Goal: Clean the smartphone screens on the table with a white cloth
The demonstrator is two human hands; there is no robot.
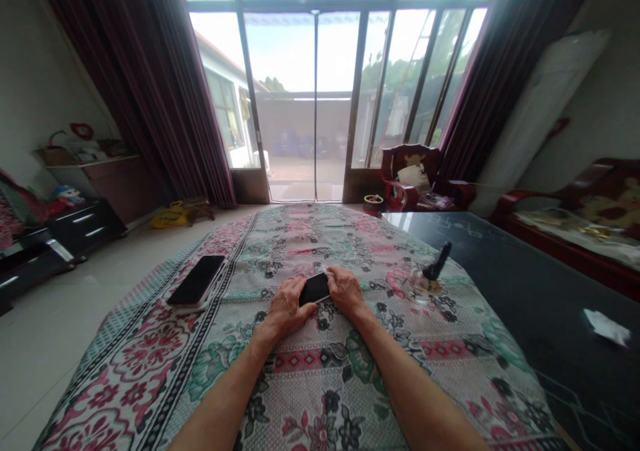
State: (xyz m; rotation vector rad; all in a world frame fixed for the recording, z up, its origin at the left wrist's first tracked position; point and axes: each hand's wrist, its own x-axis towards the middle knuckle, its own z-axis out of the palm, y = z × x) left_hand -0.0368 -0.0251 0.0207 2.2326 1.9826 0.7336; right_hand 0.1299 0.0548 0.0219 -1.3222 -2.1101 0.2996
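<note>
A smartphone (315, 290) with a dark screen and a pale rim is between my hands, low over the patterned tablecloth. My left hand (289, 304) grips its left end, with the thumb along the near edge. At the right end, my right hand (346, 288) has its fingers curled in, and a bit of white material (327, 271), like a tissue, pokes out by the fingertips. Further left lies a larger black-screened device (197, 280) on a pale case or box. To the right, a clear glass dish (419, 290) holds a dark upright object (438, 260).
The flowered tablecloth (315, 358) covers the round-edged table. A dark glossy table (540, 291) adjoins on the right, with a crumpled white tissue (607, 327) on it. Beyond stand a red wooden chair (400, 194), glass doors and dark curtains (165, 91). A yellow bag (170, 215) rests on the floor.
</note>
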